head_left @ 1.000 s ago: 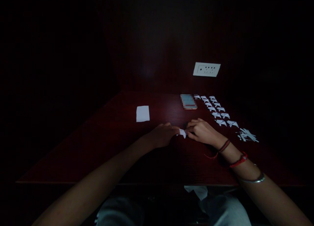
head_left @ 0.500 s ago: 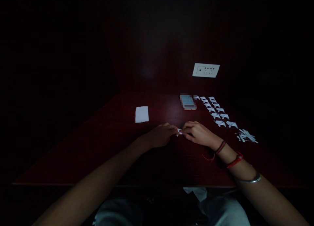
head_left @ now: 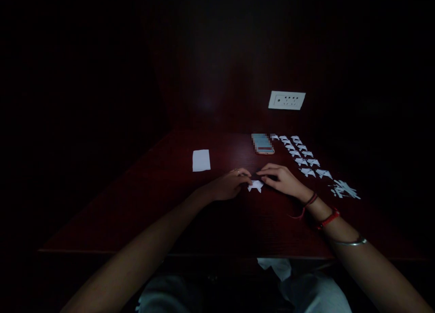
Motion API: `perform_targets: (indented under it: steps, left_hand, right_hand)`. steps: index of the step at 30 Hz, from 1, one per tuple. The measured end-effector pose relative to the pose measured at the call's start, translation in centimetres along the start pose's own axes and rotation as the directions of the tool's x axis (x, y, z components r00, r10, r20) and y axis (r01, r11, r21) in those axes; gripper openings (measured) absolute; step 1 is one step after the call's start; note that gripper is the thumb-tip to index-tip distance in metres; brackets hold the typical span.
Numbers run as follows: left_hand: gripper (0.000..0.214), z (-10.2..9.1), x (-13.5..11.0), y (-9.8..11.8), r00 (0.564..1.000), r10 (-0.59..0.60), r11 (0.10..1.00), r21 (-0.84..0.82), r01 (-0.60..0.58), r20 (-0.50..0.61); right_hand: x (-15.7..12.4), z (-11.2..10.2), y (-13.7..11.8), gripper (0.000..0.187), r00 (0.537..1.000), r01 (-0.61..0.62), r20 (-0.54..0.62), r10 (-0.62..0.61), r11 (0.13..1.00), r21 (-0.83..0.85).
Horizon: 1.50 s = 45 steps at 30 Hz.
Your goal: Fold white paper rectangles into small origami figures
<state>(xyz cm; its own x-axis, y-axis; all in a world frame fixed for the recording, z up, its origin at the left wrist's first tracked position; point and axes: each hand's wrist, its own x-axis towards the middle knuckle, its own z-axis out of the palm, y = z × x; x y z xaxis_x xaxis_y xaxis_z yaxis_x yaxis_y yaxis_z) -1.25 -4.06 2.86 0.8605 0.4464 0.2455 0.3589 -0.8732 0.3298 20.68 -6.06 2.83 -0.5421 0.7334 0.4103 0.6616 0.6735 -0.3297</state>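
Touching folded paper (head_left: pixel 256 186), grip slightly parted, the left hand (head_left: pixel 231 185) faces the loosely spread right hand (head_left: pixel 284 180).

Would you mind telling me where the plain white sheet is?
In the head view, the plain white sheet lies left of centre on the table, beyond the left hand and left of the phone.

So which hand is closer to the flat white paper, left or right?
Left. The left hand is to the right of the flat white paper and a bit nearer the person; the right hand is farther right, past the little folded paper.
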Motion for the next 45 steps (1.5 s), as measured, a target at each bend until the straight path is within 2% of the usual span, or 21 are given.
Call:
perform_targets:
  steps: [4, 8, 11, 13, 17, 20, 24, 26, 28, 31, 33, 35, 38, 41, 45]
  left_hand:
    - [0.043, -0.6, 0.2, -0.9, 0.996, -0.023, 0.999, -0.029, 0.020, -0.090]
    - [0.035, -0.6, 0.0, -2.5, 0.978, -0.119, 0.990, 0.053, 0.129, -0.170]
    - [0.032, -0.5, -0.1, -3.3, 0.972, -0.149, 0.976, 0.132, 0.174, -0.181]
    - [0.030, -0.5, -0.2, -3.5, 0.972, -0.160, 0.966, 0.174, 0.190, -0.173]
    - [0.028, -0.7, -0.4, -3.5, 0.968, -0.186, 0.948, 0.227, 0.223, -0.170]
    - [0.027, -0.7, -0.5, -3.5, 0.965, -0.208, 0.939, 0.243, 0.242, -0.157]
    - [0.026, -0.6, -0.6, -3.7, 0.964, -0.222, 0.937, 0.240, 0.253, -0.150]
    - [0.027, -0.6, -0.6, -3.8, 0.963, -0.227, 0.937, 0.237, 0.257, -0.147]
    - [0.028, -0.6, -0.6, -3.8, 0.962, -0.230, 0.937, 0.233, 0.260, -0.145]
    - [0.028, -0.6, -0.6, -3.8, 0.963, -0.230, 0.939, 0.228, 0.258, -0.142]
    - [0.028, -0.5, -0.6, -3.9, 0.963, -0.228, 0.940, 0.226, 0.256, -0.141]
    - [0.029, -0.5, -0.6, -4.0, 0.964, -0.226, 0.941, 0.223, 0.254, -0.141]
    - [0.029, -0.4, -0.6, -4.2, 0.965, -0.219, 0.943, 0.221, 0.247, -0.143]
    - [0.028, -0.3, -0.6, -4.4, 0.967, -0.209, 0.946, 0.221, 0.237, -0.145]
    - [0.028, -0.2, -0.6, -4.5, 0.968, -0.201, 0.946, 0.224, 0.232, -0.152]
  right_hand:
    - [0.1, 0.1, 0.3, 0.032, 0.999, -0.020, 0.040, 0.018, 0.999, 0.028]
    - [0.5, 0.7, -0.7, 0.046, 0.995, 0.008, 0.102, -0.010, 1.000, 0.015]
    - [1.0, 1.2, -1.4, 0.043, 0.991, 0.018, 0.137, -0.012, 0.999, -0.042]
    - [1.2, 1.4, -1.7, 0.040, 0.993, -0.024, 0.109, 0.034, 0.995, -0.097]
    - [1.5, 1.4, -2.0, 0.042, 0.972, -0.233, -0.018, 0.233, 0.956, -0.180]
    - [1.9, 0.6, -2.1, 0.041, 0.959, -0.263, 0.065, 0.274, 0.954, -0.148]
    - [2.4, -1.7, -1.9, 0.034, 0.970, -0.113, 0.204, 0.135, 0.987, -0.117]
    - [2.7, -2.6, -1.6, 0.039, 0.942, 0.049, 0.335, -0.016, 0.995, -0.092]
    - [2.9, -2.8, -1.4, 0.047, 0.899, 0.168, 0.423, -0.116, 0.982, -0.088]
    - [3.4, -2.2, -1.3, 0.047, 0.865, 0.243, 0.483, -0.137, 0.956, -0.164]
    - [3.8, -1.8, -1.3, 0.037, 0.863, 0.257, 0.493, -0.113, 0.938, -0.234]
    - [4.1, -1.7, -1.3, 0.029, 0.876, 0.249, 0.475, -0.084, 0.922, -0.296]
    - [4.1, -2.2, -1.1, 0.040, 0.903, 0.193, 0.427, -0.035, 0.924, -0.331]
    - [3.6, -2.4, -0.6, 0.049, 0.917, 0.111, 0.399, 0.018, 0.949, -0.296]
    - [2.7, -1.1, -0.2, 0.049, 0.930, -0.011, 0.350, 0.108, 0.964, -0.267]
